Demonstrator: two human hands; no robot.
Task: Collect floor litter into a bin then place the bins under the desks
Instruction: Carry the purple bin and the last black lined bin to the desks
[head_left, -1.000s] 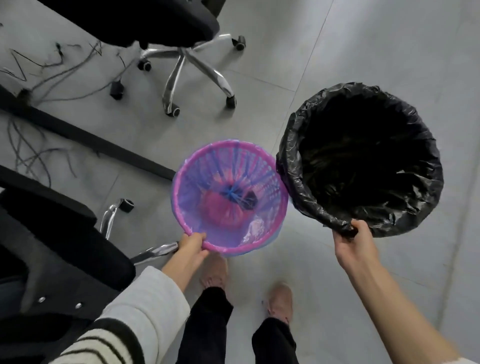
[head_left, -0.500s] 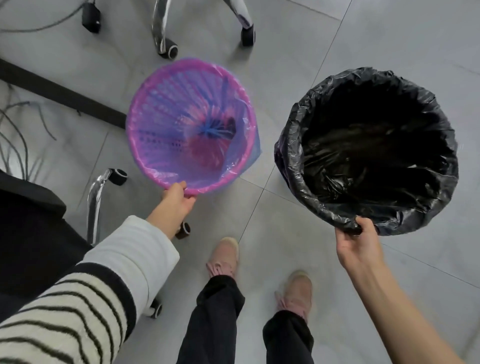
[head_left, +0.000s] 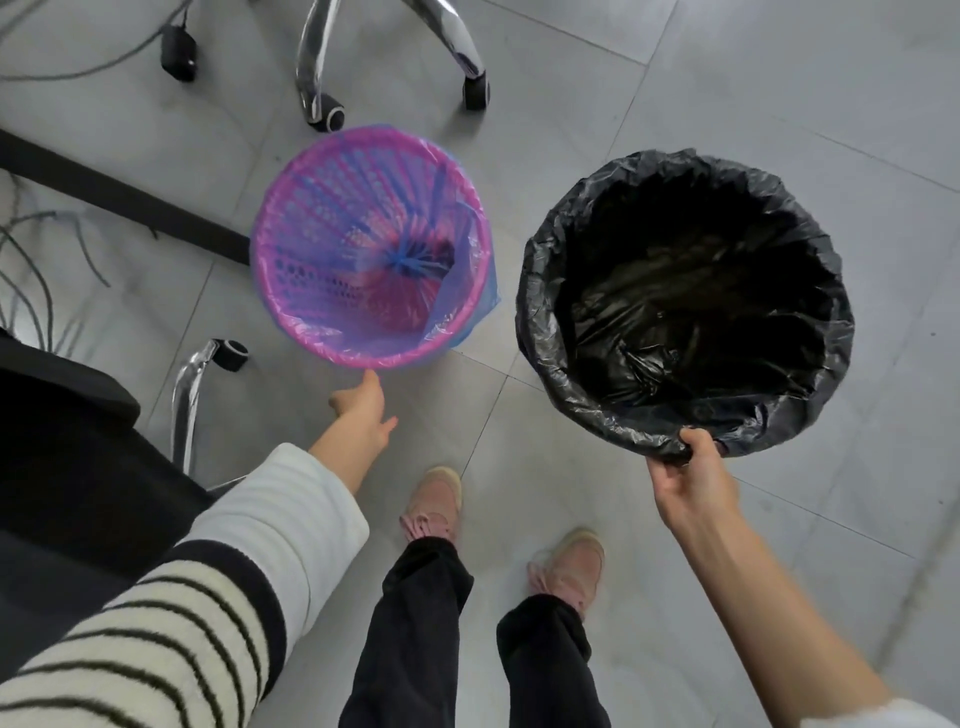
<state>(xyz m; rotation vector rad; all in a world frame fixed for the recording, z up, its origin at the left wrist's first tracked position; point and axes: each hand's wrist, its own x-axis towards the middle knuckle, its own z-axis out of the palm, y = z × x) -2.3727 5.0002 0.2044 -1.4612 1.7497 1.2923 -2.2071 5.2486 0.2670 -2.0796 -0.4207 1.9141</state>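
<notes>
The pink bin (head_left: 371, 247) stood on the floor (head_left: 779, 78) at upper centre, left hand (head_left: 363, 410) open, one fingertip at its rim, perhaps to steady it. The right hand (head_left: 691, 480) gripped the black bin (head_left: 685, 301), probably for carrying.

**Floor clutter around the person**

Grey tiled floor (head_left: 779, 78). Chrome chair base (head_left: 311, 57) with black castors stood at top. Loose cables (head_left: 36, 275) lay left, beside a dark bar (head_left: 130, 202). Black chair seat (head_left: 62, 467) lower left. Pink shoes (head_left: 434, 501).
</notes>
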